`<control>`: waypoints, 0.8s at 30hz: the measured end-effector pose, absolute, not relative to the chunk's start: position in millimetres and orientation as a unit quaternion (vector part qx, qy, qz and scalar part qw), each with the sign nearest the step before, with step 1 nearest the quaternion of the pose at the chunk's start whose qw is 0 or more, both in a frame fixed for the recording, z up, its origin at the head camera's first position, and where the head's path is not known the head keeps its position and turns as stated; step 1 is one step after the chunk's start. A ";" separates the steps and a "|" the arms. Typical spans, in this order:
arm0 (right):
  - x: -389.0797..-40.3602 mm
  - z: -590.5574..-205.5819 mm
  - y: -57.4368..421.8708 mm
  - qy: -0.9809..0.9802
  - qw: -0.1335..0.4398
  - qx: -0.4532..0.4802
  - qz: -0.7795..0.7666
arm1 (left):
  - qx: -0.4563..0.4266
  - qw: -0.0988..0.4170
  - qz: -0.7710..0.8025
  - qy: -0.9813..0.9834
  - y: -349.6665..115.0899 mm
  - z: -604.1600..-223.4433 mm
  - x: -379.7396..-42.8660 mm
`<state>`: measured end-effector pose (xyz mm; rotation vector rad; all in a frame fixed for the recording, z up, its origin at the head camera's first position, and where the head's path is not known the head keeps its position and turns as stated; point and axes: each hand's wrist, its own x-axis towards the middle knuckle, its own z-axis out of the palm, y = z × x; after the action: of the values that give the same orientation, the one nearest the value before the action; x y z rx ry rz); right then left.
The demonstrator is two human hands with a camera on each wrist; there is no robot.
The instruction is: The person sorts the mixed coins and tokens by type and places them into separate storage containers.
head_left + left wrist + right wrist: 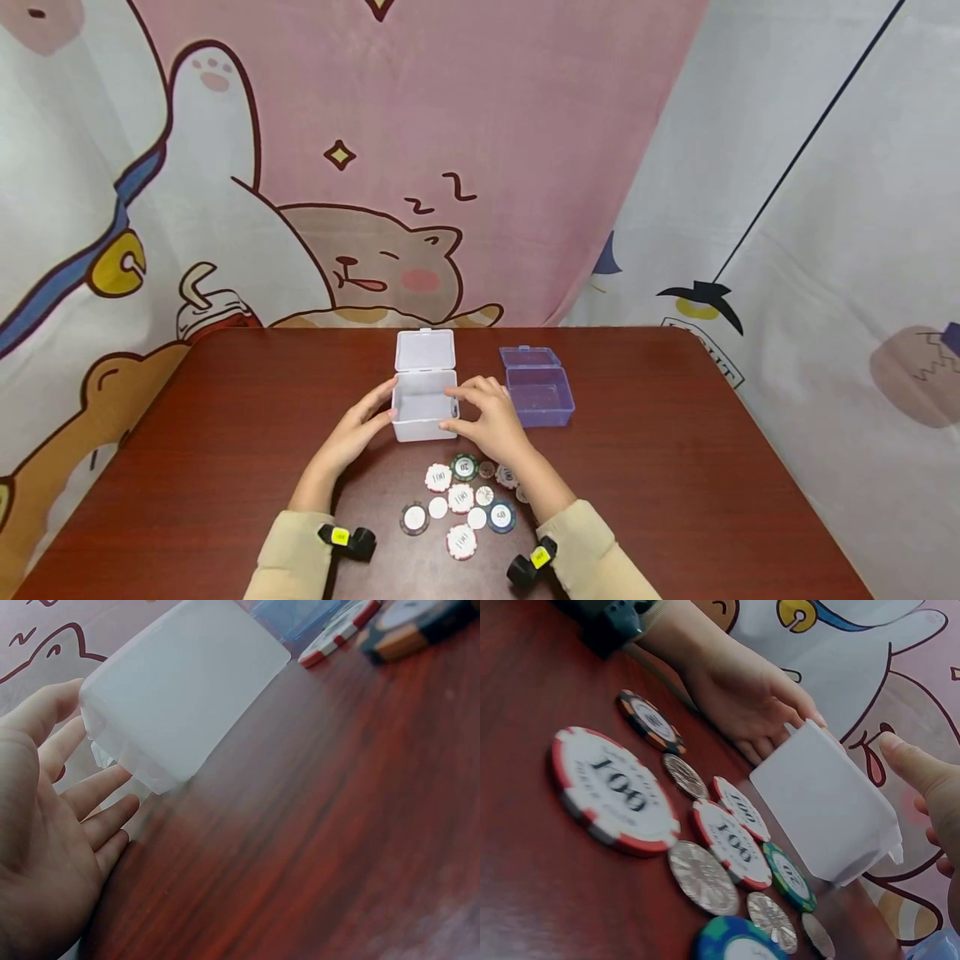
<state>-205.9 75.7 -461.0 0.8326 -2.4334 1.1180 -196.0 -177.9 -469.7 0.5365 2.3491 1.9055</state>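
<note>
A white plastic box [425,430] stands on the table with its lid [425,350] swung back; its inside shows bare in the head view. My left hand [352,433] is at the box's left wall, fingers fairly straight and fingertips at the edge. From the right, my right hand [491,417] reaches over the right rim, thumb and forefinger spread apart. In the right wrist view the right thumb [915,761] stands away from the white wall. Nearer to me lie poker chips, such as a red-edged 100 chip [461,542], and silvery coins [484,496].
A translucent purple-blue box [545,417] with its lid raised stands right of the white one, just beyond my right hand. Among the chips are a green one [464,467], a blue one [502,517] and a black-and-orange one [414,518]. A printed cloth [525,167] hangs behind the table.
</note>
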 end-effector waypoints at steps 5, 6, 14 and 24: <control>-197.2 -462.9 75.2 -0.847 0.165 0.310 0.398 | 0.174 0.032 0.621 0.764 -177.8 -469.8 -195.6; -195.6 -463.5 75.0 -0.846 0.165 0.314 0.398 | 0.173 0.032 0.621 0.764 -177.9 -470.0 -195.5; -184.5 -465.4 73.2 -0.836 0.175 0.349 0.385 | 0.174 0.034 0.624 0.761 -178.5 -471.3 -195.9; -168.6 -474.4 70.2 -0.831 0.166 0.393 0.357 | 0.184 0.028 0.628 0.756 -178.5 -473.8 -196.6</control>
<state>-168.6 70.2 -474.4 1.1187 -2.3674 1.0158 -196.6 -178.5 -473.8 0.5667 2.3326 1.9373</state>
